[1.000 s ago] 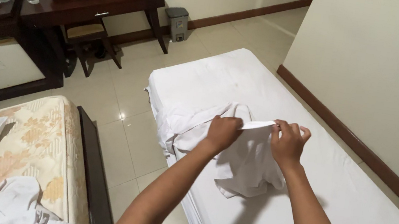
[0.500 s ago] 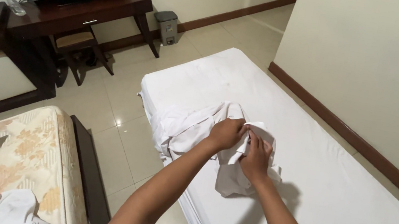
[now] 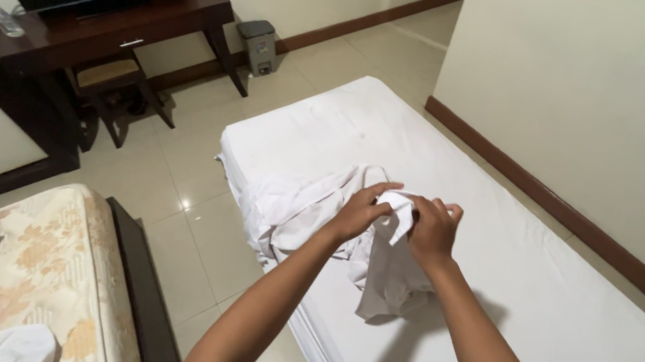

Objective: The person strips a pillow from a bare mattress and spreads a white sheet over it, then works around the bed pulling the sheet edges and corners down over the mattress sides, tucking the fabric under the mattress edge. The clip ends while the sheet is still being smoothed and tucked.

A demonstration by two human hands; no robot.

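Head cam: both hands are bunched together pinching the same white cloth [image 3: 387, 257], left hand [image 3: 358, 211] at about 9 o'clock of the right hand [image 3: 433, 232], fingers closed on a fold. The cloth hangs off them onto the white bed [image 3: 546, 263]. Grey bin [image 3: 257, 46] sits off at 11 o'clock.

Both bare forearms reach up from the bottom edge, the left from about 7 o'clock, the right from about 5 o'clock, converging toward the middle. The left hand [image 3: 358, 211] has its fingers curled and pinched shut, knuckles up, thumb side pointing toward 2 o'clock. The right hand [image 3: 431, 232] sits just beside it at 3 o'clock, fingers bent inward into a closed grip, back of the hand facing the camera. The two hands nearly touch at the fingertips.
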